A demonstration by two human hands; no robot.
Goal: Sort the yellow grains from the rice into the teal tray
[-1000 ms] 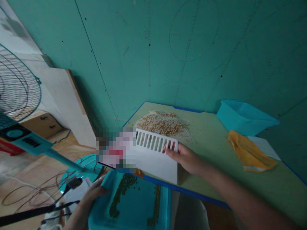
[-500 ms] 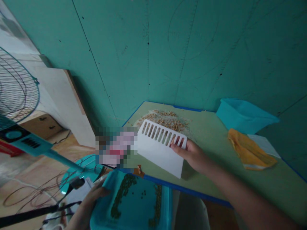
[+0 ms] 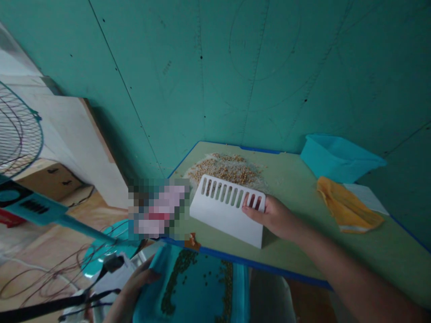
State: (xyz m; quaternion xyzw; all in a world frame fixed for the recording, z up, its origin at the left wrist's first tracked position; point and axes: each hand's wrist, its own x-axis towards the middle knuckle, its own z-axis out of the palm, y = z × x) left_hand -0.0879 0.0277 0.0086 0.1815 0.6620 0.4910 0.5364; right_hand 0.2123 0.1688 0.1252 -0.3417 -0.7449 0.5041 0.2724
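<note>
My right hand is closed on the right end of a white slotted plastic scoop, with the thumb over its slots. The scoop is tilted above the table, just in front of a pile of tan grains or beans mixed with pale powder. At the table's front edge is a blue plastic tray, with small dark green beans or pellets along its sides and a few loose in the middle. My left hand grips the tray's left rim; its fingers are partly hidden.
The pale green table has a blue edge and stands against a green wall. At its right are a blue open bin and an orange cloth. A blurred-out pinkish item lies front left. A fan and cables occupy the left.
The view has shifted slightly. The white scoop has tipped, its slotted edge lower and a little nearer me, showing more of the pile. The tray sits slightly farther right and lower in view.
</note>
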